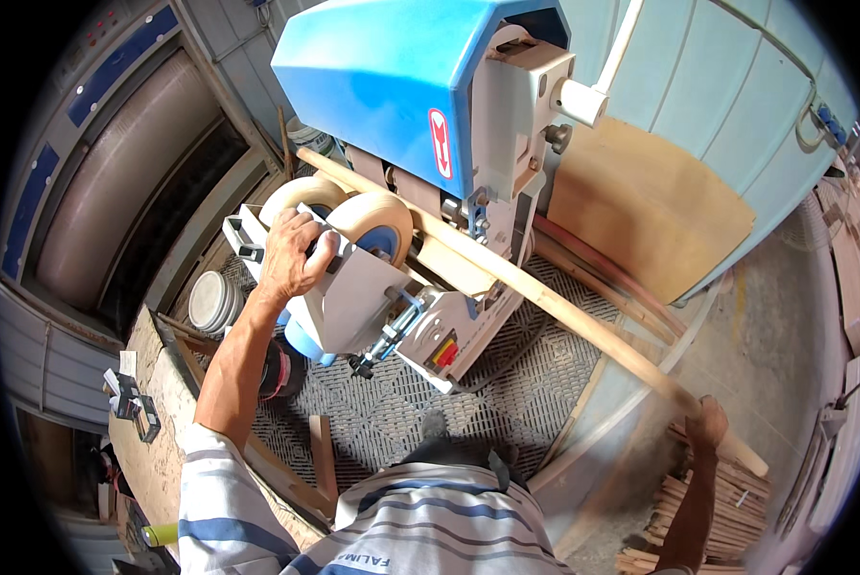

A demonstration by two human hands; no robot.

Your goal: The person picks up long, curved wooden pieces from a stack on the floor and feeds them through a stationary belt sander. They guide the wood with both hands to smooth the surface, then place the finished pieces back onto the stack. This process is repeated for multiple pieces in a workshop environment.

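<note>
A long round wooden pole runs slantwise through a blue-and-white sanding machine, passing between its sanding belt and two tan feed wheels. My right hand is wrapped around the pole close to its near right end, with the fingers slightly blurred. My left hand grips the top edge of the white wheel housing, right beside the wheels; what lies under its fingers is hidden. Below the housing is a small red-and-yellow switch.
Stacked wooden sticks lie on the floor at lower right. A brown board leans against the right wall. On the left are a white bucket and a wooden bench with small black devices. Ribbed matting covers the floor beneath the machine.
</note>
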